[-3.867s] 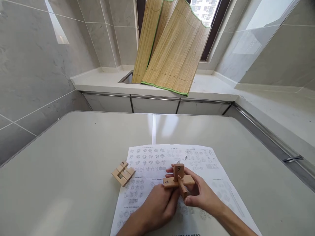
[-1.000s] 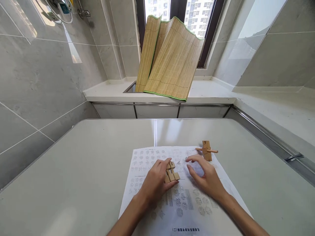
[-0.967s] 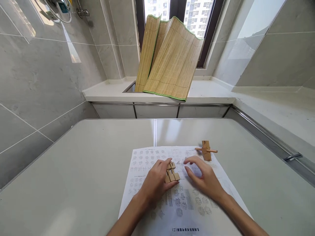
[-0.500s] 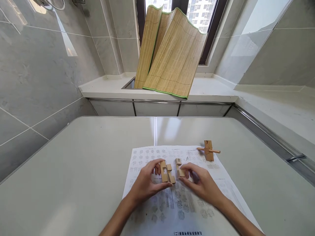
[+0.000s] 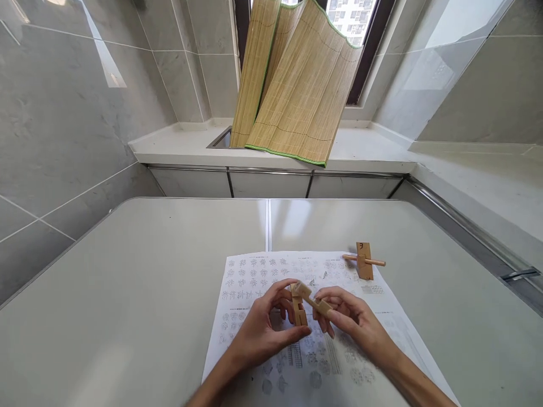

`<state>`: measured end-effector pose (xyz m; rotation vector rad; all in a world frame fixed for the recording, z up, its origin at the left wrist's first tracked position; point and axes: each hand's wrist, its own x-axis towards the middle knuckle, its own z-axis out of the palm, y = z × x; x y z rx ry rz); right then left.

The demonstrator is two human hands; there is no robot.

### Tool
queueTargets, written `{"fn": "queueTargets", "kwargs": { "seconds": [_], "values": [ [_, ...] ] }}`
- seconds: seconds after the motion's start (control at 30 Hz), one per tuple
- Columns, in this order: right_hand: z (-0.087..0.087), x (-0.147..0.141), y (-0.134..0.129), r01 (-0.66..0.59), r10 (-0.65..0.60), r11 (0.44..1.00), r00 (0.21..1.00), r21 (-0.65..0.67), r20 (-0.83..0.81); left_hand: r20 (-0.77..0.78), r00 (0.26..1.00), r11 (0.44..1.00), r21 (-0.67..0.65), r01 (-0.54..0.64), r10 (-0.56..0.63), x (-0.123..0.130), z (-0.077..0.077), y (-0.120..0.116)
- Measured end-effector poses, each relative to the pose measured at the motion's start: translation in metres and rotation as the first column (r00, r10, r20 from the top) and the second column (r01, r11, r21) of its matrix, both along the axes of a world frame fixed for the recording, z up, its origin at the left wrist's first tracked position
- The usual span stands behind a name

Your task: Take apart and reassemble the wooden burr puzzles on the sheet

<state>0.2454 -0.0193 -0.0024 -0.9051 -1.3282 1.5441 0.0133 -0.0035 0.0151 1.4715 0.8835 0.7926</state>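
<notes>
Above a printed paper sheet [image 5: 254, 282], my left hand [image 5: 271, 322] grips notched wooden blocks [image 5: 299, 311] between thumb and fingers, held upright. My right hand [image 5: 352, 316] pinches one end of another notched wooden piece [image 5: 316, 299], tilted down to the right. The upper left end of that piece is against or just over the top of the left-hand blocks; whether they touch is hard to tell. At the sheet's upper right stands a wooden assembly [image 5: 363, 261] with a thin rod through it and a mark on top.
The sheet lies on a pale glossy table [image 5: 127, 294] with a seam down its middle. Behind it, a folded bamboo mat [image 5: 297, 90] leans at the window on a white ledge [image 5: 178, 147]. Grey tiled walls [image 5: 85, 124] rise at both sides.
My left hand has turned its blocks and moved slightly right. The right-hand piece has gone from upright to tilted and now meets or overlaps the left-hand blocks. The view has shifted slightly.
</notes>
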Motion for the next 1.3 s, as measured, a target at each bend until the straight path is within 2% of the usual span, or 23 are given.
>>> {"fn": "queueTargets", "kwargs": {
  "seconds": [0.23,0.37,0.53,0.73,1.03,1.17,1.3],
  "values": [
    [0.0037,-0.0051,-0.0039,-0.004,0.005,1.000,0.986,-0.009,0.166,-0.042,0.999,0.999,0.045,0.003,-0.001,0.0050,-0.0015,-0.0038],
    [0.0054,-0.0057,-0.0043,0.053,-0.074,0.995,0.956,0.079,0.285,-0.062,0.998,0.998,0.070,-0.002,0.007,0.0055,-0.0032,-0.0051],
    [0.0013,-0.0035,-0.0047,0.062,-0.115,0.986,0.923,0.153,0.368,-0.043,0.999,0.998,0.060,-0.006,0.009,0.0068,-0.0030,-0.0061],
    [-0.0022,-0.0014,-0.0052,0.067,-0.125,0.984,0.922,0.168,0.365,-0.042,0.999,0.998,0.061,-0.002,0.004,0.0061,-0.0003,-0.0076],
    [0.0040,-0.0029,-0.0048,0.136,-0.162,0.985,0.930,0.102,0.330,-0.036,0.999,0.997,0.080,0.023,-0.020,0.0059,0.0017,-0.0085],
    [0.0030,-0.0053,-0.0051,0.147,-0.155,0.988,0.944,0.051,0.291,-0.040,0.999,0.997,0.076,0.025,-0.022,0.0055,0.0001,-0.0085],
    [0.0015,-0.0077,-0.0048,0.095,-0.082,0.994,0.976,-0.054,0.202,-0.047,0.999,0.997,0.077,0.015,-0.011,0.0054,-0.0020,-0.0087]
  ]
}}
